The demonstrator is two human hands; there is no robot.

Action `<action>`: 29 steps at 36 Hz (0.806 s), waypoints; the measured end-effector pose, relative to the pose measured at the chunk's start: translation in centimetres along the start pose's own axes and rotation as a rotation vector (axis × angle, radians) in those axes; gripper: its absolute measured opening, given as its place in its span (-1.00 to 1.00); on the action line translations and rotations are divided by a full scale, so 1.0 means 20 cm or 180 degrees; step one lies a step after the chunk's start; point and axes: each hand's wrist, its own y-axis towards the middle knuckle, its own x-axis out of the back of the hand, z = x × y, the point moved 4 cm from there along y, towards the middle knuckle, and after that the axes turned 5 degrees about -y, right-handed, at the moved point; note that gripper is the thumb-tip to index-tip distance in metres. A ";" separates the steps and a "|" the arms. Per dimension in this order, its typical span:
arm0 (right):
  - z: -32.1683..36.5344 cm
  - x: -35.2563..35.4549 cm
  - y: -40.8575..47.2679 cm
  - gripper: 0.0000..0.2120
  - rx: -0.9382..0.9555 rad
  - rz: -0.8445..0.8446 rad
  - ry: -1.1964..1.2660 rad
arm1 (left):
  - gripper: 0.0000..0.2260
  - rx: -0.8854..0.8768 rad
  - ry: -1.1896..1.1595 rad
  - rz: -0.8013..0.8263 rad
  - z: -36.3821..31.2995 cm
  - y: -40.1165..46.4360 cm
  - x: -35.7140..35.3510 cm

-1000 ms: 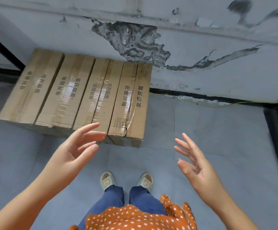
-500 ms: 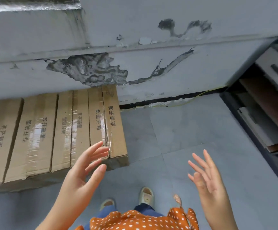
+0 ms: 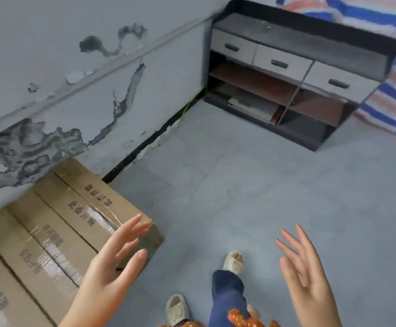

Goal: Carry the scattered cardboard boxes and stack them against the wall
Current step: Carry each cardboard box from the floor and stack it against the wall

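Several long brown cardboard boxes (image 3: 57,223) lie side by side on the floor at the lower left, their far ends against the peeling grey wall (image 3: 74,95). Black printed characters and clear tape mark their tops. My left hand (image 3: 112,263) hovers with straight, spread fingers in front of the nearest box's front corner and holds nothing. Lower right, my right hand (image 3: 303,272) is raised over the bare floor, fingers spread, also empty. No other boxes are in view.
A dark cabinet (image 3: 296,74) with three light drawers and open shelves stands in the corner at the upper right. A striped tarp (image 3: 395,74) hangs behind it. Grey floor tiles (image 3: 251,190) stretch between the boxes and the cabinet. My feet show at the bottom.
The view has swung to the right: the boxes slid to the lower left and the cabinet came fully into view. Both hands stay raised and empty. One foot has stepped forward.
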 end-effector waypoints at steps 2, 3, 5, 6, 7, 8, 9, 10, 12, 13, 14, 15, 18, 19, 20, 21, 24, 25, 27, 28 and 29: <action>0.00 0.09 -0.12 -0.45 -0.0047 -0.0271 -0.0032 | -0.60 -0.0016 -0.0020 0.0281 -0.01 -0.01 -0.06; -0.01 0.14 -0.18 -0.45 -0.0076 -0.0405 -0.0036 | -0.57 -0.0045 -0.0023 0.0401 -0.01 -0.01 -0.09; -0.02 0.23 -0.28 -0.45 -0.0134 -0.0669 -0.0028 | -0.56 -0.0137 -0.0045 0.0603 -0.05 -0.01 -0.18; -0.03 0.28 -0.33 -0.45 -0.0155 -0.0805 -0.0034 | -0.56 -0.0198 -0.0066 0.0708 -0.08 -0.01 -0.22; -0.03 0.33 -0.39 -0.45 -0.0175 -0.0938 -0.0053 | -0.56 -0.0259 -0.0098 0.0810 -0.10 -0.01 -0.27; -0.04 0.38 -0.44 -0.45 -0.0194 -0.1059 -0.0071 | -0.57 -0.0328 -0.0134 0.0898 -0.13 -0.02 -0.33; -0.04 0.42 -0.48 -0.45 -0.0214 -0.1172 -0.0091 | -0.57 -0.0393 -0.0164 0.0974 -0.16 -0.02 -0.38; -0.05 0.47 -0.53 -0.45 -0.0234 -0.1283 -0.0103 | -0.58 -0.0465 -0.0191 0.1054 -0.19 -0.03 -0.43; -0.07 0.56 -0.64 -0.44 -0.0280 -0.1480 -0.0111 | -0.63 -0.0588 -0.0209 0.1258 -0.24 -0.06 -0.55; -0.08 0.62 -0.69 -0.43 -0.0310 -0.1567 -0.0125 | -0.64 -0.0631 -0.0223 0.1371 -0.26 -0.09 -0.62; -0.10 0.67 -0.75 -0.43 -0.0341 -0.1647 -0.0130 | -0.62 -0.0667 -0.0240 0.1484 -0.27 -0.11 -0.69; -0.12 0.73 -0.81 -0.42 -0.0369 -0.1727 -0.0141 | -0.61 -0.0683 -0.0250 0.1593 -0.29 -0.15 -0.76; -0.18 0.92 -1.03 -0.41 -0.0492 -0.1976 -0.0172 | -0.60 -0.0738 -0.0327 0.1883 -0.33 -0.29 -1.00; -0.20 0.99 -1.11 -0.41 -0.0540 -0.2068 -0.0181 | -0.60 -0.0753 -0.0333 0.1984 -0.34 -0.34 -1.09; -0.23 1.06 -1.19 -0.41 -0.0592 -0.2174 -0.0169 | -0.61 -0.0771 -0.0347 0.2080 -0.36 -0.40 -1.18; -0.26 1.14 -1.27 -0.41 -0.0635 -0.2272 -0.0158 | -0.62 -0.0780 -0.0343 0.2165 -0.36 -0.46 -1.27; -0.32 1.33 -1.48 -0.41 -0.0747 -0.2518 -0.0149 | -0.62 -0.0791 -0.0404 0.2395 -0.41 -0.65 -1.51; -0.33 1.40 -1.55 -0.41 -0.0801 -0.2605 -0.0181 | -0.63 -0.0805 -0.0444 0.2482 -0.42 -0.71 -1.60; -0.37 1.53 -1.67 -0.41 -0.0856 -0.2773 -0.0198 | -0.69 -0.0820 -0.0449 0.2644 -0.45 -0.83 -1.76; -0.39 1.60 -1.75 -0.41 -0.0884 -0.2892 -0.0199 | -0.68 -0.0836 -0.0447 0.2744 -0.46 -0.90 -1.85; -0.40 1.67 -1.81 -0.42 -0.0901 -0.2972 -0.0210 | -0.63 -0.0843 -0.0443 0.2820 -0.48 -0.97 -1.94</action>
